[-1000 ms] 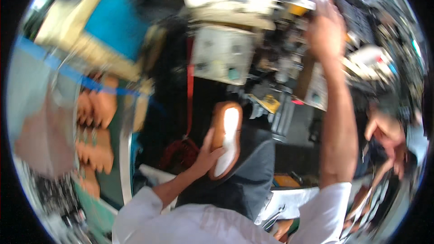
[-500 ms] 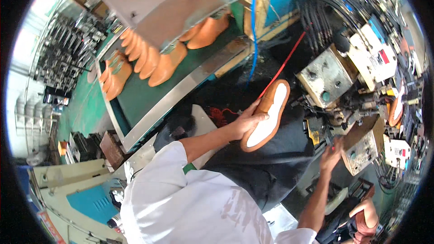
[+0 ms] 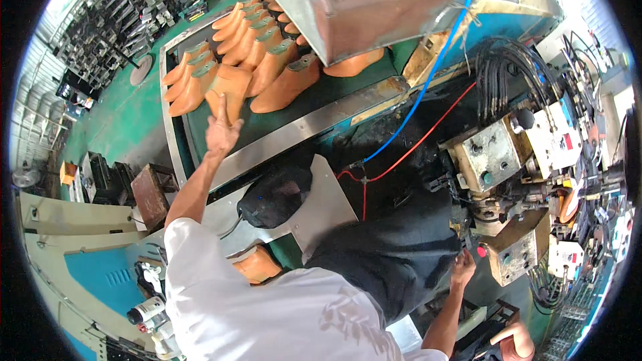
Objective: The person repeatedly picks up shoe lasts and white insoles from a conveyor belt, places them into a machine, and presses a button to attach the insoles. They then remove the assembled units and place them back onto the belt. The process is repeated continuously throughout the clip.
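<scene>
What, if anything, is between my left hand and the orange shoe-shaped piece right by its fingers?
Nothing visible: your left hand overlaps the near end of the orange shoe-shaped piece and appears to touch it. Similar pieces stand to either side of it, not between.

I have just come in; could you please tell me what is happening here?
A person's left hand reaches out to a tan shoe-shaped piece on a green surface, with the fingers on it; how firm the grip is, I cannot tell. More tan pieces stand close by in rows. The right hand is off to the other side, near a control box with a red button.
</scene>
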A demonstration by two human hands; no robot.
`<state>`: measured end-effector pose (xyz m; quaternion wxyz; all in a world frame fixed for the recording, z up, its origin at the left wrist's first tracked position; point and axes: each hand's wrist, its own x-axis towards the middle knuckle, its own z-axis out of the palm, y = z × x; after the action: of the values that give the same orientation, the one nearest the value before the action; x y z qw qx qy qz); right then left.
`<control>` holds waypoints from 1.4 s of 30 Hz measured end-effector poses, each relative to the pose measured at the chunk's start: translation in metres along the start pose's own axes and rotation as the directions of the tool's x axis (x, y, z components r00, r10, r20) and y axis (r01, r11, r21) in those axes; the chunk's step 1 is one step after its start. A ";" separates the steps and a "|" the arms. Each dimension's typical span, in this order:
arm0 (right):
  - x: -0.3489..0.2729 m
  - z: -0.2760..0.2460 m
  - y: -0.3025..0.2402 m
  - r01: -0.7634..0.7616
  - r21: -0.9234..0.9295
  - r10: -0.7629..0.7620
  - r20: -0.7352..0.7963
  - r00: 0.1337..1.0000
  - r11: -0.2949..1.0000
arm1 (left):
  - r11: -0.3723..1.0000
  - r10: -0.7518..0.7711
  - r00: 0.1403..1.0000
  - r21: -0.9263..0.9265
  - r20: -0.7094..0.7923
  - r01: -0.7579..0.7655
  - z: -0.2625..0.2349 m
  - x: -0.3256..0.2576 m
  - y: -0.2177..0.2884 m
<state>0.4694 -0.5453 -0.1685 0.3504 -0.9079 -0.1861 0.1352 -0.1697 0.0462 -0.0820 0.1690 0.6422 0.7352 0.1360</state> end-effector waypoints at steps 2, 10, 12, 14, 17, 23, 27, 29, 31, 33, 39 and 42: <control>0.003 0.008 -0.022 -0.082 -0.040 0.085 0.083 0.993 0.996 | 0.950 0.077 0.997 0.305 -0.017 -0.069 -0.003 0.022 -0.064; 0.017 0.022 -0.068 -0.066 0.015 0.061 0.232 0.971 0.998 | 0.652 0.195 0.980 0.740 0.044 -0.163 0.050 0.082 -0.193; 0.021 0.025 -0.083 0.001 -0.131 0.034 0.265 0.964 0.991 | 0.646 0.177 0.984 0.750 0.031 -0.140 0.052 0.100 -0.189; 0.033 0.030 -0.083 0.064 -0.180 -0.013 0.272 0.962 0.982 | 0.660 0.134 0.991 0.743 0.022 -0.106 0.052 0.115 -0.200; 0.030 0.052 -0.114 0.053 -0.163 -0.006 0.277 0.961 0.985 | 0.696 -0.045 0.998 0.718 0.035 0.007 0.033 0.137 -0.212; 0.012 0.029 -0.098 -0.058 -0.079 0.078 0.273 0.959 0.995 | 0.688 -0.132 0.987 0.726 0.094 0.023 0.028 0.158 -0.157; 0.004 0.028 -0.109 -0.132 -0.079 0.149 0.275 0.950 0.988 | 0.666 -0.127 0.991 0.745 0.051 0.047 0.025 0.179 -0.168; -0.002 0.023 -0.108 -0.128 -0.053 0.138 0.270 0.953 0.990 | 0.660 -0.132 0.990 0.750 0.056 0.046 0.024 0.192 -0.167; -0.003 0.016 -0.111 -0.178 -0.032 0.180 0.262 0.948 0.984 | 0.665 -0.115 0.991 0.747 0.062 0.030 0.023 0.204 -0.171; -0.001 0.008 -0.115 -0.227 -0.011 0.222 0.260 0.940 0.974 | 0.663 -0.090 0.995 0.749 0.046 0.025 0.026 0.218 -0.178; 0.014 0.013 -0.143 -0.236 -0.061 0.244 0.233 0.941 0.970 | 0.668 -0.031 0.999 0.744 0.021 0.006 0.018 0.260 -0.208; 0.026 0.013 -0.145 -0.192 -0.063 0.202 0.250 0.947 0.979 | 0.671 -0.029 0.999 0.742 0.044 -0.013 0.017 0.269 -0.202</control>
<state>0.4521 -0.4273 -0.0815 0.2909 -0.9035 -0.1406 0.2817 -0.3761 0.2842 -0.2016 -0.0867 0.6556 0.7253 -0.1915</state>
